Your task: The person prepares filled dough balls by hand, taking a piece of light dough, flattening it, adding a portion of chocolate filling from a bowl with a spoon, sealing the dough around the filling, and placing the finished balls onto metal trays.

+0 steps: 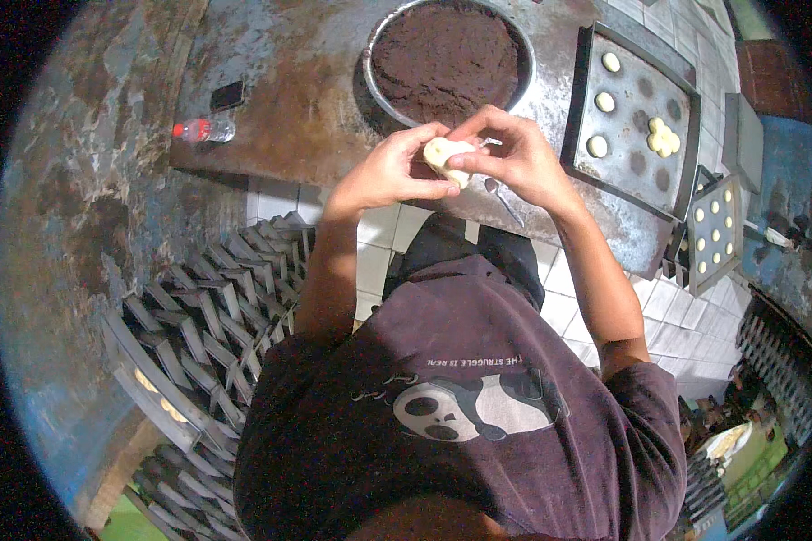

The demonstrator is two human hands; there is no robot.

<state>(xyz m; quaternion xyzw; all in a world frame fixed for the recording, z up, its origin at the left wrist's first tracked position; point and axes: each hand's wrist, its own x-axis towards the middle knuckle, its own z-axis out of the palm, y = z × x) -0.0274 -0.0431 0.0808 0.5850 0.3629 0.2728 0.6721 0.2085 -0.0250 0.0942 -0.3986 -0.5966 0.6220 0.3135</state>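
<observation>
A piece of pale dough (pixel 444 159) is held up between my two hands, in front of the near rim of a round metal basin (pixel 371 79). My left hand (pixel 390 173) cups the dough from the left, thumb and fingers curved round it. On the other side, my right hand (pixel 514 160) pinches its edge. A small shiny bit shows by the right fingers; I cannot make out what it is. Dark brown filling (pixel 449 61) fills the basin. A metal spoon (pixel 505 202) lies near the table's front edge, just below my right hand.
Right of the basin, a baking tray (pixel 579 108) bears separate dough balls (pixel 604 102) and a cluster of them (pixel 663 137). Farther right is another tray (pixel 715 236) of dough balls. A bottle (pixel 204 131) and a phone (pixel 227 96) lie left. Stacked metal racks (pixel 216 316) stand lower left.
</observation>
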